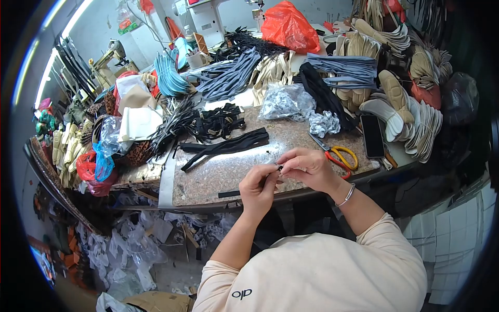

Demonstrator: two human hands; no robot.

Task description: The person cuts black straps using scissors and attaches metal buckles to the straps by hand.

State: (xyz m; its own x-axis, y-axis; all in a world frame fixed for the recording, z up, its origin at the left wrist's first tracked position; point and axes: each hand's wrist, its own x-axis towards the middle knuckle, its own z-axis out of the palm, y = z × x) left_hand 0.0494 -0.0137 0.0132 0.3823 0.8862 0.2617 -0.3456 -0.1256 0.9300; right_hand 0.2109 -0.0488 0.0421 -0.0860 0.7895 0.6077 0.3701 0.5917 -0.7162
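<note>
Close together over the front edge of the speckled stone slab (pixel 208 187), my two hands pinch something small and dark between their fingertips. My left hand (pixel 259 190) has its fingers curled, thumb against forefinger. Beside it on the right, my right hand (pixel 307 167) meets it with thumb and forefinger. The small dark piece (pixel 280 168) is mostly hidden by the fingers. A black strip (pixel 229 194) lies at the slab's edge, left of my left hand. Behind the hands, black fabric strips (pixel 228 146) lie crossed on the slab.
Scissors (pixel 344 157) with red and yellow handles and a black phone (pixel 371 136) lie right of my hands. Behind are a clear bag (pixel 287 102), blue-grey strips (pixel 228 75), a red bag (pixel 290 27) and stacked beige pads (pixel 397 99). Plastic scraps (pixel 132 249) cover the floor at left.
</note>
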